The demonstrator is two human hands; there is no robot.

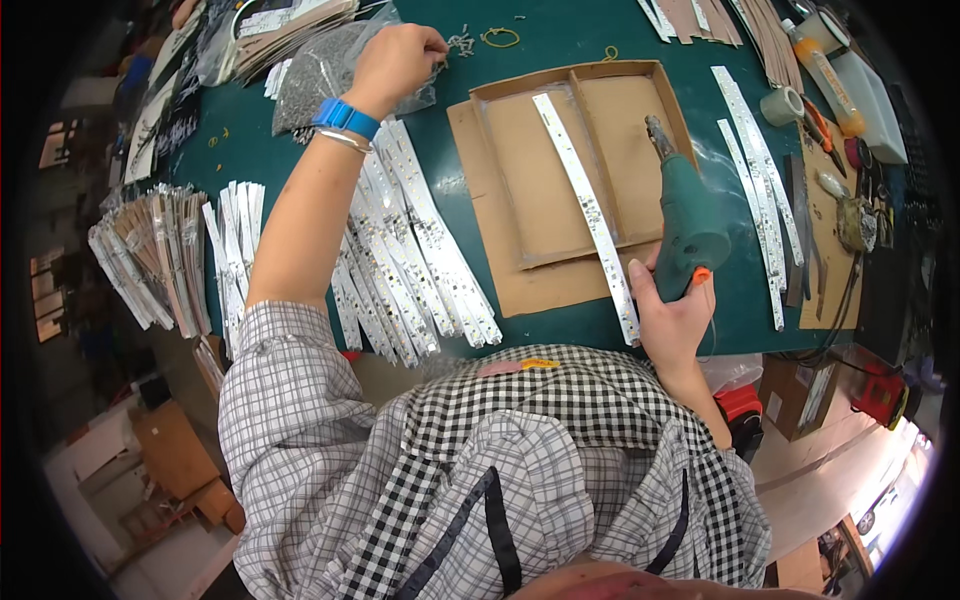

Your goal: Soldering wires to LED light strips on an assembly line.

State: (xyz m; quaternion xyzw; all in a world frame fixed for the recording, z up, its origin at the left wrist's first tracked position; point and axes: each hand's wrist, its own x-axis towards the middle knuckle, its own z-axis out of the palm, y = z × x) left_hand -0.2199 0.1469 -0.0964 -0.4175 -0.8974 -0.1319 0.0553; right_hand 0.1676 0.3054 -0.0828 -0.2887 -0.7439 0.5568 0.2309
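Green matting covers the workbench (560, 40), which is crowded with stock from edge to edge. Farthest from either hand, at the left margin, lie bundles of narrow strips (150, 265); a fanned heap of white LED strips (410, 260) sits under the outstretched left forearm, below the fingers. The left hand (395, 65) reaches to the far side of the bench, fingers pinched together at a clear plastic bag of small parts (320, 70); whether they already hold a piece cannot be told, as the tips are turned away. Loose small fasteners (462, 42) lie just beyond those fingertips, with a yellow rubber band (500, 38) beside them. Right of that hand, a shallow cardboard tray (570, 170) holds one LED strip (590, 215) laid diagonally across its divider, its near end overhanging the tray and ending just left of the right thumb. The right hand (672, 310) is closed around the grip of a green electric screwdriver (685, 215), bit pointing away over the tray, clear of the strip. Further white strips (760, 190) lie beyond the tool on the right. Judged from this layout, the work is partway: one strip is staged for fastening, no screw is seen set in it, and the large heap appears to await handling. The staged strip looks flat, white, undamaged, with small components along it.
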